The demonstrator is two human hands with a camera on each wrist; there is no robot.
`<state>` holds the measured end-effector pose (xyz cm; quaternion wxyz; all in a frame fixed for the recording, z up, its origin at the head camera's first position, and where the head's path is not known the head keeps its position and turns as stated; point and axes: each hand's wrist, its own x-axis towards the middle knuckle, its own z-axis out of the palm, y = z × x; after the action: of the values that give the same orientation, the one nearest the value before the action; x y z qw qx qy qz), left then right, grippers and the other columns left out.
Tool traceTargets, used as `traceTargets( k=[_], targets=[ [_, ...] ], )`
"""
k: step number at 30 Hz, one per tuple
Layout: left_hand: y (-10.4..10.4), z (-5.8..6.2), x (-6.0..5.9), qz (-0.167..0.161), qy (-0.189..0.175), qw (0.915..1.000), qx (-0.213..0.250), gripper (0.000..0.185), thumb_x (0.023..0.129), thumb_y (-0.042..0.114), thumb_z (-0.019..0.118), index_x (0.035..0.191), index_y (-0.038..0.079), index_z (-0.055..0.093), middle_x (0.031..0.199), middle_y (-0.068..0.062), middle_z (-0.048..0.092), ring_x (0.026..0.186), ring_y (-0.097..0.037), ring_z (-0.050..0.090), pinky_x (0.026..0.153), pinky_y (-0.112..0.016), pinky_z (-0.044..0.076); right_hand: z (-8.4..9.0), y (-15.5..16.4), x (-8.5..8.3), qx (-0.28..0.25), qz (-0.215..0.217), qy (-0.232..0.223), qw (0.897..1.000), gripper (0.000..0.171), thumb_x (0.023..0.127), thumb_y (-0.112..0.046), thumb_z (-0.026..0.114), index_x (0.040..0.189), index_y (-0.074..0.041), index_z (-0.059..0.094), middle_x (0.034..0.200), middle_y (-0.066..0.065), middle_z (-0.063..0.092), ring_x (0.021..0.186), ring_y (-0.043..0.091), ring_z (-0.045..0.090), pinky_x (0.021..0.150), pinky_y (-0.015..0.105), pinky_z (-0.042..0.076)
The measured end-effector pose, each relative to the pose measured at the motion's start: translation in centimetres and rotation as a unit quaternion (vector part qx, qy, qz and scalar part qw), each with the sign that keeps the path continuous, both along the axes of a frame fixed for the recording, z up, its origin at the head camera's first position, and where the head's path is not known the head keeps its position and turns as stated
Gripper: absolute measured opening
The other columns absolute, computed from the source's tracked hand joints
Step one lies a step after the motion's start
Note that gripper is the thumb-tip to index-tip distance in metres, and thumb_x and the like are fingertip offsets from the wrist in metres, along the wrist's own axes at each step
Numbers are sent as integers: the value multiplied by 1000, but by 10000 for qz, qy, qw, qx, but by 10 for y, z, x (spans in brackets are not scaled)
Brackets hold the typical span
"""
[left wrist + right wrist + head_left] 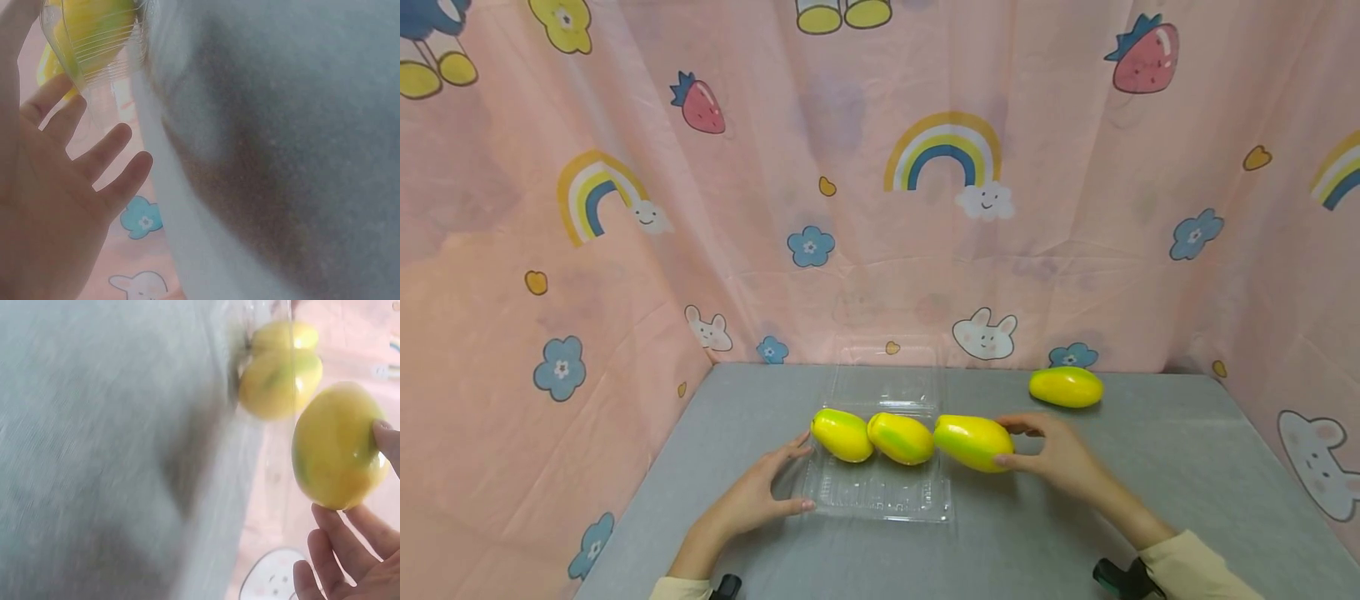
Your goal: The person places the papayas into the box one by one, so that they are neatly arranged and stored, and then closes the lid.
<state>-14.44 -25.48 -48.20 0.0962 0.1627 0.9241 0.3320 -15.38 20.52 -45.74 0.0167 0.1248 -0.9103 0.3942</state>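
A clear plastic clamshell tray (880, 492) lies open on the grey table (1075, 517), its lid (887, 375) folded back. Two yellow-green mangoes (842, 435) (901, 438) sit in it side by side. My right hand (1033, 446) holds a third mango (973, 442) by its right end at the tray's right edge; the right wrist view shows the thumb and fingers on this mango (337, 447). Spread, straight fingers of my left hand (786, 482) touch the tray's left front corner (100, 62). A fourth mango (1066, 387) lies further back on the right.
Pink cartoon-print curtains (880, 208) close off the table at the back and on both sides. Bare grey tabletop stretches to the right of the tray and in front of it.
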Motion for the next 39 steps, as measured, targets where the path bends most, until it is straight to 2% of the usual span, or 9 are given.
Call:
traceTargets(
  k=[8,17,27,32,39],
  targets=[
    [0,-1,0,-1,45,10000,-49,85,75,54,80,147,26,45,166,6,25,149,-36,31,116,-66,30,4,-25,1,-142,101,-296,9994,58,74,-49,83,120,-17,68,116,-2,70,111,25,61,103,55,49],
    [0,-1,0,-50,66,10000,-29,86,75,54,80,147,24,46,166,5,25,149,-36,31,116,-67,30,2,-55,5,-242,305,-299,9988,50,73,-45,85,113,-19,69,110,-6,71,107,25,63,102,51,50],
    [-1,1,1,-69,97,9999,-8,87,74,59,78,147,22,46,166,4,26,149,-36,31,116,-66,29,-2,-81,9,-297,433,-69,9986,48,69,-44,88,106,-19,70,103,-8,70,102,22,62,95,49,52],
    [-1,0,0,-66,136,9999,-25,88,74,59,78,147,22,46,166,4,26,150,-36,31,116,-66,29,-5,-92,13,-252,495,92,9984,52,67,-44,89,107,-17,69,103,-7,68,101,19,60,91,44,53],
    [0,-1,0,-52,172,9998,3,85,75,52,81,146,20,47,165,4,26,149,-36,31,117,-65,29,-7,-104,14,-337,476,154,9982,59,65,-45,90,110,-16,67,105,-7,65,101,18,59,92,44,53]
  ],
)
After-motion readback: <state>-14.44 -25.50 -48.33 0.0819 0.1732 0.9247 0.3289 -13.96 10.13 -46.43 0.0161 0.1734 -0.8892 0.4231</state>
